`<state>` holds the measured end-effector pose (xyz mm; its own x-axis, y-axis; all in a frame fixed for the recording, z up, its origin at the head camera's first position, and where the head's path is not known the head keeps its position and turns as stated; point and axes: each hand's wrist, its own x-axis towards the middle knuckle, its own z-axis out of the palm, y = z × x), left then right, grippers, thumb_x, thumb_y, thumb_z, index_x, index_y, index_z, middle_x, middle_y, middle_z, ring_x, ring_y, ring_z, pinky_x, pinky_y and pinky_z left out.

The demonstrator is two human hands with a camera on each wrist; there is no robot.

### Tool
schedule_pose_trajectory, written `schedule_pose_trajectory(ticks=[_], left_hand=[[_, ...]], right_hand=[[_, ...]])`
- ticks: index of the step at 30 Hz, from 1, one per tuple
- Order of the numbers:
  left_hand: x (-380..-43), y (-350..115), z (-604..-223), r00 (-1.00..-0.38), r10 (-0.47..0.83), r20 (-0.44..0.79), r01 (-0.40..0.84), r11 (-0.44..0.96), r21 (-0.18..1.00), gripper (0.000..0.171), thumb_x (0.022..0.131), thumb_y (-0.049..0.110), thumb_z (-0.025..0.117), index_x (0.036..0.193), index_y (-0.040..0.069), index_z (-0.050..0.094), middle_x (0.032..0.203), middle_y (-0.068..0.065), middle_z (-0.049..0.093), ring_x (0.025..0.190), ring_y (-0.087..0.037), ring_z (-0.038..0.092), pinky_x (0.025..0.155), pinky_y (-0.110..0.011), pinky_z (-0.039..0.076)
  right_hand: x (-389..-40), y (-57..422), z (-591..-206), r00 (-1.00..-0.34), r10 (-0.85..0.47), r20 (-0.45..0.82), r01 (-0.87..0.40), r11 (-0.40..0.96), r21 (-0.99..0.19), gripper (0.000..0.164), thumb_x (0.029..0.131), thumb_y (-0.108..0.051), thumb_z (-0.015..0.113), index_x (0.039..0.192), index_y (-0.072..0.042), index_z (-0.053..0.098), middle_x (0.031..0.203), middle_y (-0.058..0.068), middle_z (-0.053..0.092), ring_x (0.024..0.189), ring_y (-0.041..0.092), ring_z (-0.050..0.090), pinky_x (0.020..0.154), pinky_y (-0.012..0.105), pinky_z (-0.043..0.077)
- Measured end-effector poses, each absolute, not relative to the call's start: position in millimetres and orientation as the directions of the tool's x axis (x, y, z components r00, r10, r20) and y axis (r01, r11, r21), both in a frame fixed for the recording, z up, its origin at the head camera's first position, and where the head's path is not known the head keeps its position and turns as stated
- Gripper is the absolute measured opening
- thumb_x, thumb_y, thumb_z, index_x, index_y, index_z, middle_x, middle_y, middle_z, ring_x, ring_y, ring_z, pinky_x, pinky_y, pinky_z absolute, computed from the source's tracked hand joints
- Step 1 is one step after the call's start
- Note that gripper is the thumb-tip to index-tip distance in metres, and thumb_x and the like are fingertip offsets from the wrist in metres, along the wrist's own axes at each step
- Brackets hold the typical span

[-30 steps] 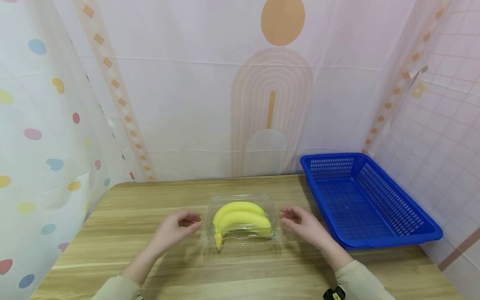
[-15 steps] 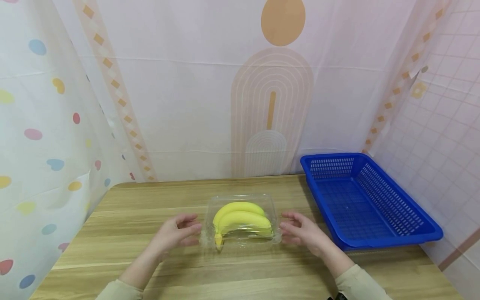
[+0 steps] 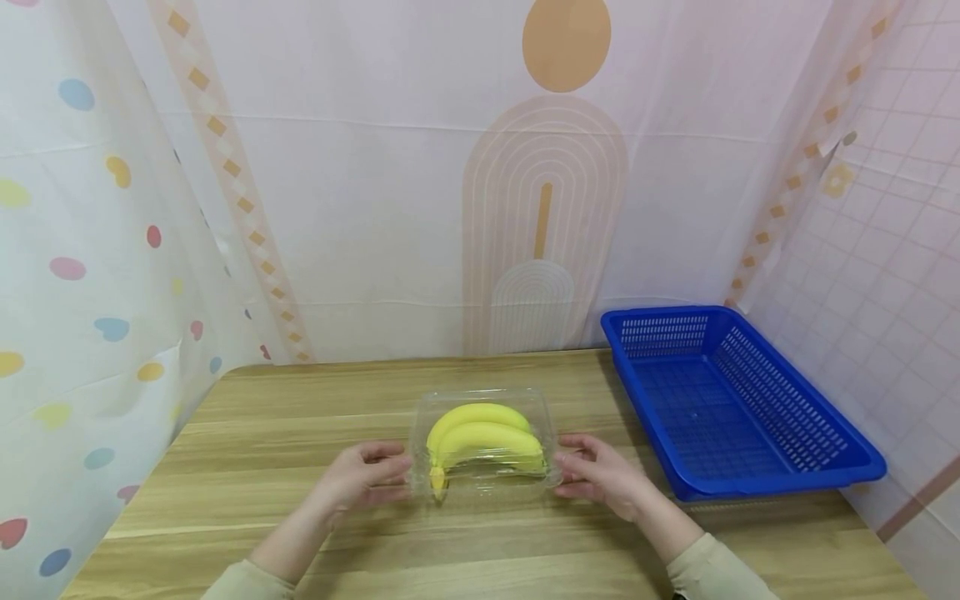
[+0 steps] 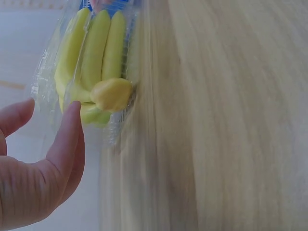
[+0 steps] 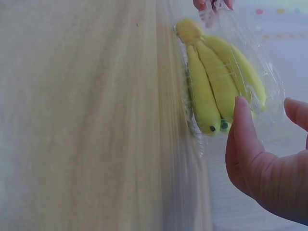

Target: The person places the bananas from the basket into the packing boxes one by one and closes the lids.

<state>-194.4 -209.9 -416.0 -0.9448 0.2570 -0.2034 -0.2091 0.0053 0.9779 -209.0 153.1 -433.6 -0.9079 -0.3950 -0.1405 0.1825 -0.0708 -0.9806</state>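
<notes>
A clear plastic clamshell box (image 3: 545,417) lies on the wooden table in the middle of the head view. Inside it is a bunch of yellow bananas (image 3: 487,437), its stem end toward the left hand. The left hand (image 3: 363,477) is at the box's left side, fingertips right at the plastic. On the opposite side, the right hand (image 3: 600,475) has its fingertips at the box's right edge. Both wrist views show thumb and fingers spread apart: the left hand (image 4: 43,178) near the stem end, the right hand (image 5: 260,168) near the dark banana tips.
A blue plastic basket (image 3: 643,417) with slotted walls stands to the right on the table (image 3: 262,433), close beyond the right forearm. Printed fabric (image 3: 360,208) hangs behind the table's back edge and along both sides.
Both hands have moved inward and slightly lower, from beside the box to its left and right edges. The box, bananas and basket have stayed in place.
</notes>
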Motion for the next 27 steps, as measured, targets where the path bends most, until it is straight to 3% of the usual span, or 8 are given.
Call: schedule_pose_trajectory(ticks=[6, 18, 27], left_hand=[[-195.5, -207.9, -419.0, -0.933, 0.287, -0.217, -0.238, -0.041, 0.97, 0.061, 0.095, 0.006, 0.064, 0.135, -0.025, 0.031, 0.106, -0.014, 0.057, 0.088, -0.02, 0.064, 0.086, -0.034, 0.058], [-196.4, -206.0, -427.9, -0.907, 0.355, -0.226, -0.301, -0.172, 0.938, 0.043, 0.094, -0.005, 0.057, 0.128, -0.022, 0.036, 0.101, -0.013, 0.058, 0.087, -0.02, 0.067, 0.086, -0.032, 0.058], [-192.6, -202.8, -428.8, -0.919, 0.329, -0.218, -0.29, -0.19, 0.938, 0.042, 0.093, -0.008, 0.058, 0.127, -0.021, 0.037, 0.098, -0.011, 0.057, 0.085, -0.018, 0.066, 0.086, -0.031, 0.058]], right_hand=[[-208.2, 150.7, -436.1, -0.905, -0.397, -0.151, 0.189, -0.059, -0.98, 0.066, 0.097, -0.012, 0.061, 0.141, 0.02, 0.023, 0.106, 0.013, 0.05, 0.086, 0.017, 0.059, 0.083, 0.032, 0.059], [-207.5, 149.1, -437.9, -0.903, -0.402, -0.149, 0.189, -0.063, -0.98, 0.061, 0.094, -0.006, 0.061, 0.136, 0.02, 0.025, 0.102, 0.012, 0.053, 0.085, 0.019, 0.061, 0.082, 0.031, 0.059], [-206.6, 145.6, -436.6, -0.906, -0.395, -0.154, 0.198, -0.075, -0.977, 0.052, 0.093, 0.002, 0.06, 0.13, 0.019, 0.03, 0.098, 0.011, 0.051, 0.083, 0.018, 0.062, 0.081, 0.029, 0.059]])
